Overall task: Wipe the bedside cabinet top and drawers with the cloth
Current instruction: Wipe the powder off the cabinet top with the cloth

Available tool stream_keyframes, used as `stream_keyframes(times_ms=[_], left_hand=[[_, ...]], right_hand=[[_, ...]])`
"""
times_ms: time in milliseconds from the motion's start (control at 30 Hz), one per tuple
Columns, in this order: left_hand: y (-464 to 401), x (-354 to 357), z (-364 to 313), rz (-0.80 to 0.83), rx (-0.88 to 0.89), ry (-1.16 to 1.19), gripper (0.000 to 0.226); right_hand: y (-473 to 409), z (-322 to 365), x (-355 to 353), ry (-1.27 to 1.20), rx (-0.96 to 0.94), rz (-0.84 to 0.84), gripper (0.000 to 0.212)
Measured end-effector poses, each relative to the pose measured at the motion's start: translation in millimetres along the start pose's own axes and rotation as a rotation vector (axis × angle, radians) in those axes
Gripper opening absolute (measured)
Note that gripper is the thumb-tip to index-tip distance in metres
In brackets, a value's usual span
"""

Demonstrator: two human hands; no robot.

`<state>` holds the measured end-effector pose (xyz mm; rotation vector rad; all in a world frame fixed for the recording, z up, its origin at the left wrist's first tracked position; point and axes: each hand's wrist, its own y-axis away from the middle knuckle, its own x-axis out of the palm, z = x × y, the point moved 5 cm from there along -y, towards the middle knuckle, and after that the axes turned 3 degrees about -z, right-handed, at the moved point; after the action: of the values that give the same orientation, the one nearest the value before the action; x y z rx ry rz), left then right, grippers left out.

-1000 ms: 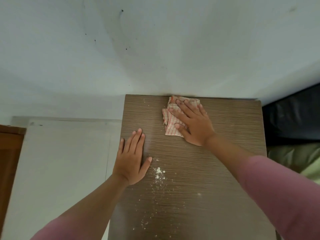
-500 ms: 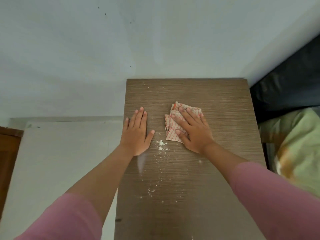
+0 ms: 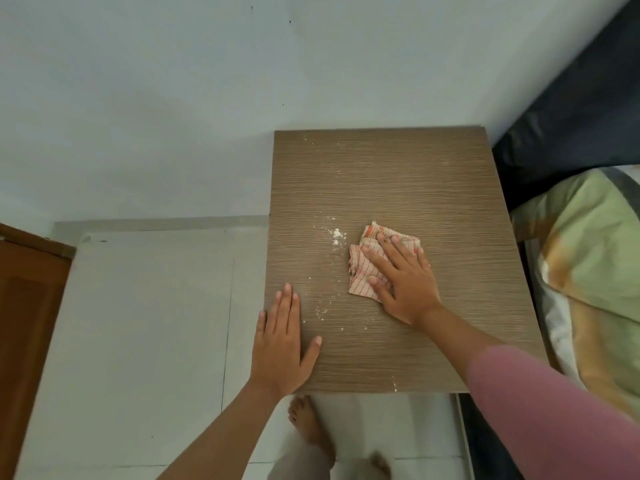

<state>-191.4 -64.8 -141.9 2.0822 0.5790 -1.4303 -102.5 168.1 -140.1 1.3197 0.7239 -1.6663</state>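
Cabinet top (image 3: 398, 174): brown wood-grain panel, seen from above, set against a pale wall (image 3: 173, 98) on its far side. Drawers not visible from this angle.

Cloth (image 3: 363, 271): crumpled, pale with red check lines, lying on the cabinet top a little right of centre, nearer the near edge than the far one.

Right hand (image 3: 405, 282): palm down on the cloth, fingers straight and spread, pressing it flat to the surface; nothing curled round it. Pink sleeve (image 3: 536, 410) on the forearm.

Left hand (image 3: 282, 344): flat on the near-left corner of the top, fingers straight and together, thumb out to the right, little finger at the left edge. Holds nothing. Well apart from the cloth.

White powder (image 3: 336, 233): small clump just left of the cloth's far corner; finer specks scattered between the two hands, a few by the far-left corner and one at the near edge.

Surroundings: pale tiled floor (image 3: 138, 323) to the left, brown wooden panel (image 3: 24, 323) at far left, green-and-orange pillow (image 3: 588, 254) on the right, dark headboard (image 3: 571, 109) beyond it. Bare feet (image 3: 308, 424) on the floor below the near edge.
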Motion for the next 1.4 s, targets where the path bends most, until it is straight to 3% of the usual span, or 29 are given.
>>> stream_keyframes(times_ms=[533, 867, 1133, 1267, 1400], left_hand=[[-1.8, -1.4, -2.9, -0.142, 0.029, -0.057, 0.082], [-1.3, -0.4, -2.2, -0.178, 0.041, -0.070, 0.083], [-1.2, -1.0, -2.3, -0.172, 0.058, -0.075, 0.082], [-1.1, -1.1, -2.2, -0.151, 0.059, -0.069, 0.082], [-0.1, -2.3, -2.8, -0.116, 0.050, -0.074, 0.081]], right_hand=[[100.0, 22.0, 16.5, -0.043, -0.026, -0.097, 0.051], [148.9, 36.9, 24.7, -0.091, -0.021, -0.072, 0.047], [173.2, 47.3, 18.2, -0.140, -0.045, 0.058, 0.047], [184.1, 54.6, 6.2, -0.215, -0.053, 0.199, 0.042], [172.4, 60.8, -23.2, -0.140, -0.077, 0.428, 0.041]])
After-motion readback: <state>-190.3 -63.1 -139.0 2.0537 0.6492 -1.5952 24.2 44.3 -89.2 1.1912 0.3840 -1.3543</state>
